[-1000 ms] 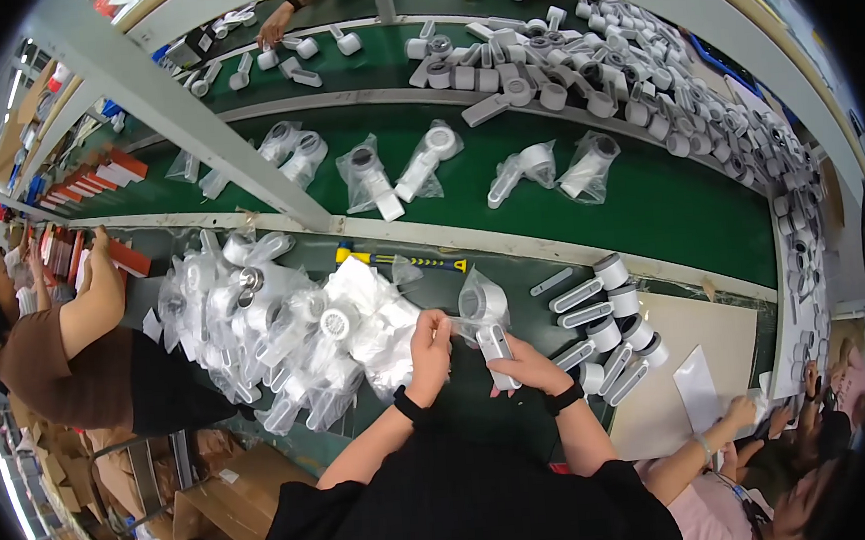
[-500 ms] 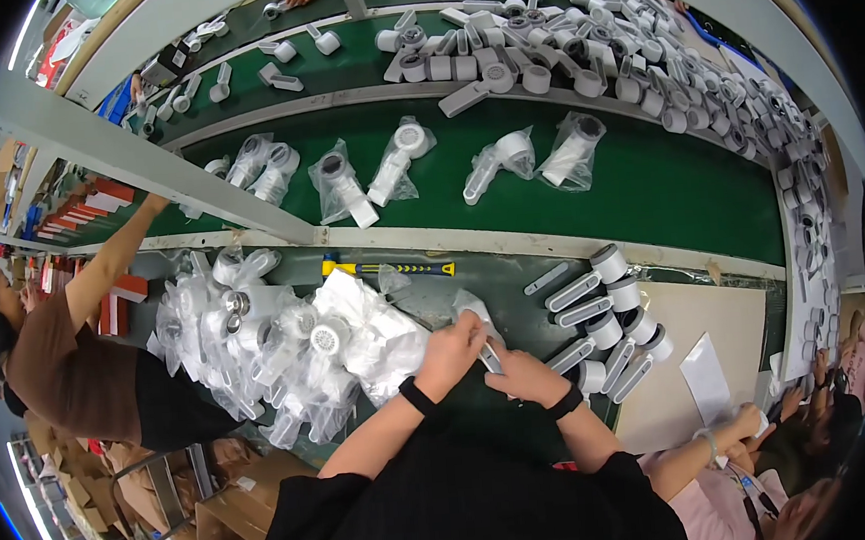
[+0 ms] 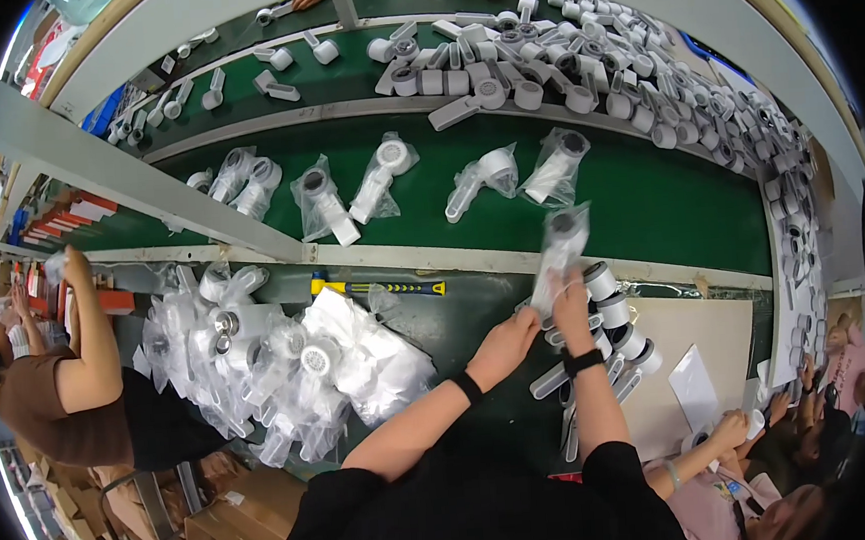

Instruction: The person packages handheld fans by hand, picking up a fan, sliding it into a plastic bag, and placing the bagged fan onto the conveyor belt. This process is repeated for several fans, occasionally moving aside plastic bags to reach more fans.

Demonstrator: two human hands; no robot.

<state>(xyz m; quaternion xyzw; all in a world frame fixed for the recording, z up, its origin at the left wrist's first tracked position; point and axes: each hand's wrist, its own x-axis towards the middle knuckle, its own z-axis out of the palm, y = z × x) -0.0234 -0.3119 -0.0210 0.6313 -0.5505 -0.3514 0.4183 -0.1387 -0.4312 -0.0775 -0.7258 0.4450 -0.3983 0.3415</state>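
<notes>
A person in black leans over a dark green bench point(image 3: 455, 309). The right hand point(image 3: 567, 301) grips the lower end of a clear plastic bag holding a white device point(image 3: 557, 246), lifted upright above the bench edge. The left hand point(image 3: 503, 347), fingers curled loosely, is just beside it; whether it touches the bag cannot be told. Unbagged white devices point(image 3: 612, 333) lie under the right wrist. To the left sits a heap of bagged devices point(image 3: 289, 365). Beyond, a yellow-handled tool point(image 3: 379, 288), then a green conveyor belt point(image 3: 648, 195) carrying more bagged devices.
</notes>
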